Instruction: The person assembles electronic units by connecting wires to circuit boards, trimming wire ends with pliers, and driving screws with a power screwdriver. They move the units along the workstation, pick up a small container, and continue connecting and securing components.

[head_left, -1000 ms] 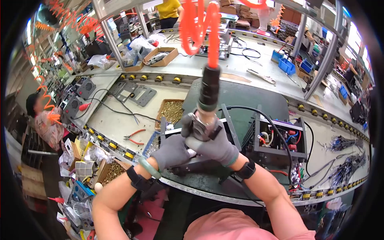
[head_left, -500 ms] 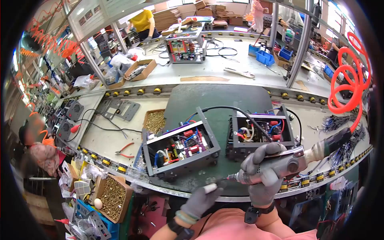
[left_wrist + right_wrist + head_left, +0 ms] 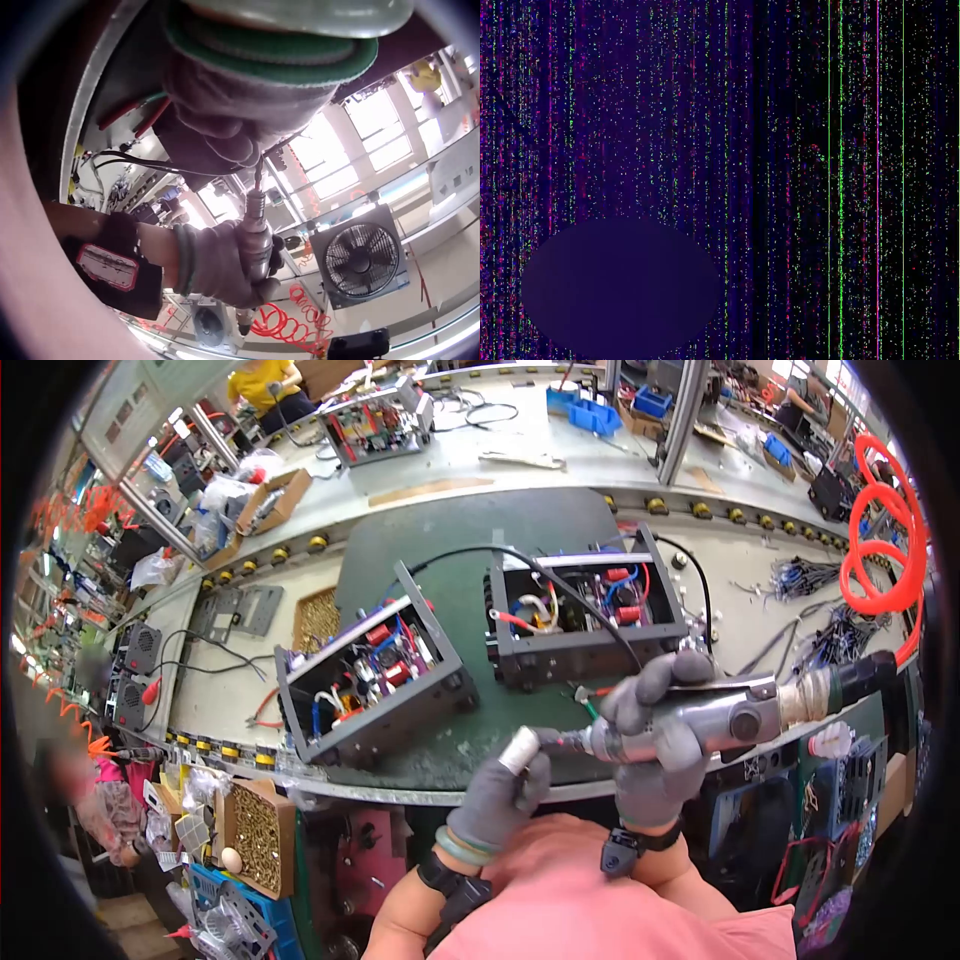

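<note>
Right up close, seeing a power tool (image 3: 720, 718) held level in front of the body, wrapped firmly by the right hand (image 3: 655, 788), with gloved fingers bent around the metal casing. At the nose of it, a slim bit (image 3: 564, 741), and there the left hand (image 3: 495, 800), in a grey glove too, with fingers curled in and pinching at the tip. Impossible to tell whether anything small is caught between those fingertips. No help from the right wrist view, just coloured noise. By the look of it, in a readying step: fitting or steadying something at the bit, well clear of the work. Calling next, as judged from here, for a straight line between bit and fingertips, a firm right grip, and left fingers well away before any spin. Moving outward now, to a green mat (image 3: 430, 525) on the desk (image 3: 215, 695), and on it two open housings: a left housing (image 3: 390, 717), set at a slant, and a right housing (image 3: 590, 648), both with wires and red parts inside, both apart from the tool. Off to the left, red-handled pliers (image 3: 266, 712) and a box of brass-coloured fasteners (image 3: 318, 622). Farthest off, another open unit (image 3: 375, 425) and a person in yellow (image 3: 262, 382).
</note>
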### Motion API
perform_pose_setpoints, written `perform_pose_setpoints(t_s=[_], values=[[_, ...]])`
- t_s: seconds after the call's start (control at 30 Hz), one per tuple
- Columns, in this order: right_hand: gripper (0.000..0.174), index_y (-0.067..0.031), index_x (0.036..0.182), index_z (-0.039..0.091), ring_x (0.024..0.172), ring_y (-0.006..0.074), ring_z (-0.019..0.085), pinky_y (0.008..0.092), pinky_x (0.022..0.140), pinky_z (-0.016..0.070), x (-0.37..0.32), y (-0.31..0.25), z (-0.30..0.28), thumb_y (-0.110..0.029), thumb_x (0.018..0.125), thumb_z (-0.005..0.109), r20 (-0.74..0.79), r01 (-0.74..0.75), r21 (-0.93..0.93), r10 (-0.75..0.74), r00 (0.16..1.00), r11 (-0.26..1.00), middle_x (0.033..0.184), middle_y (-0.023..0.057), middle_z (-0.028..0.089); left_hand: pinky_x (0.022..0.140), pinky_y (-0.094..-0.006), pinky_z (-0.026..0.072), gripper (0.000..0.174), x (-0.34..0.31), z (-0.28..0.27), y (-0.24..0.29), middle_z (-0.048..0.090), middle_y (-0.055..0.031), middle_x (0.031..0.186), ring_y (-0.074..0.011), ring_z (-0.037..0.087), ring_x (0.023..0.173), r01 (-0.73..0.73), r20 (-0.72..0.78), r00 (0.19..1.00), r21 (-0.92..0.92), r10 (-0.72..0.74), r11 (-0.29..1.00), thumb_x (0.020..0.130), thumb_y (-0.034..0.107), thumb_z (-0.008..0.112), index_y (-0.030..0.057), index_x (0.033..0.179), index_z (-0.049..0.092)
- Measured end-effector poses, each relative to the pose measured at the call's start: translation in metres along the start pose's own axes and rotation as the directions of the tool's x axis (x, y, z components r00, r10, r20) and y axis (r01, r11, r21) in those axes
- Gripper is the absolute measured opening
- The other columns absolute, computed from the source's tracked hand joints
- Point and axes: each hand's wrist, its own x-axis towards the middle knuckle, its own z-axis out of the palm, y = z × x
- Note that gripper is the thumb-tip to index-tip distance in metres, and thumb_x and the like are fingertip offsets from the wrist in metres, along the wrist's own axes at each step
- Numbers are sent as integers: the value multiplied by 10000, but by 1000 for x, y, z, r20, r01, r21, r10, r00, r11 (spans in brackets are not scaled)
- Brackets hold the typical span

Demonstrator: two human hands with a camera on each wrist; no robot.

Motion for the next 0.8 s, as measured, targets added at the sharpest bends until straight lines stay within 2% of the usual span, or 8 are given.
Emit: perform_pose_setpoints(t_s=[0.3, 0.4, 0.47, 0.57, 0.67, 0.73, 0.77, 0.8], values=[[459, -101, 1212, 544, 701, 186, 592, 372, 650, 531, 5, 15, -5, -140, 803, 749, 245, 33, 4, -33, 969, 999, 903, 74, 581, 443, -231, 282, 402, -5, -2, 4, 381, 62, 610, -80, 331, 475, 47, 227, 973, -369, 41, 928, 1057, 422, 397, 80, 1057, 609], [469, -115, 1198, 532, 698, 202, 586, 376, 621, 521, 12, 18, -12, -152, 807, 788, 417, -54, 182, -28, 909, 982, 893, 73, 565, 446, -240, 281, 390, -5, 9, 4, 411, 51, 612, -81, 341, 475, -13, 177, 982, -294, 68, 956, 1059, 406, 416, 68, 1027, 607], [484, -118, 1218, 520, 722, 197, 589, 379, 651, 521, 11, 13, -3, -152, 798, 759, 407, -13, 151, -50, 912, 989, 914, 66, 565, 453, -229, 281, 358, -4, 22, 5, 469, 28, 636, -80, 372, 483, -373, -74, 914, 239, 400, 896, 1048, 387, 464, 60, 1017, 606], [496, -128, 1245, 503, 750, 156, 564, 366, 722, 505, 9, 8, 25, -143, 754, 575, -107, 157, -37, -160, 981, 987, 958, 48, 568, 484, -219, 324, 341, 2, 32, 13, 503, 7, 672, -72, 413, 511, -445, -61, 876, 282, 479, 850, 1030, 384, 510, 57, 1024, 606], [492, -130, 1260, 492, 740, 143, 542, 361, 717, 500, 19, -2, 25, -154, 770, 525, -245, 153, -72, -166, 955, 986, 964, 47, 563, 502, -226, 350, 421, 3, 41, 20, 492, 9, 655, -59, 417, 523, -445, 73, 894, 263, 442, 856, 1037, 445, 462, 60, 1130, 606], [482, -110, 1254, 487, 737, 134, 525, 337, 695, 474, 25, -11, 23, -172, 777, 507, -258, 196, -40, -200, 945, 980, 959, 49, 541, 507, -231, 340, 501, 0, 76, 35, 479, 14, 606, -62, 411, 515, -277, -101, 946, 244, 308, 929, 1049, 477, 393, 63, 1256, 585], [481, -107, 1254, 488, 735, 131, 522, 329, 687, 464, 28, -17, 18, -177, 779, 509, -247, 236, -33, -237, 940, 971, 952, 50, 537, 541, -214, 363, 586, 3, 73, 54, 464, 23, 579, -68, 439, 527, -160, 40, 987, 310, 155, 937, 1047, 524, 326, 66, 1327, 562], [480, -104, 1253, 489, 733, 128, 518, 321, 678, 455, 31, -23, 13, -182, 780, 510, -235, 272, -26, -271, 934, 962, 945, 51, 532, 565, -221, 412, 517, 14, 63, 71, 507, 19, 607, -77, 509, 563, -91, 70, 995, 430, 68, 898, 1030, 479, 442, 59, 1301, 576]])
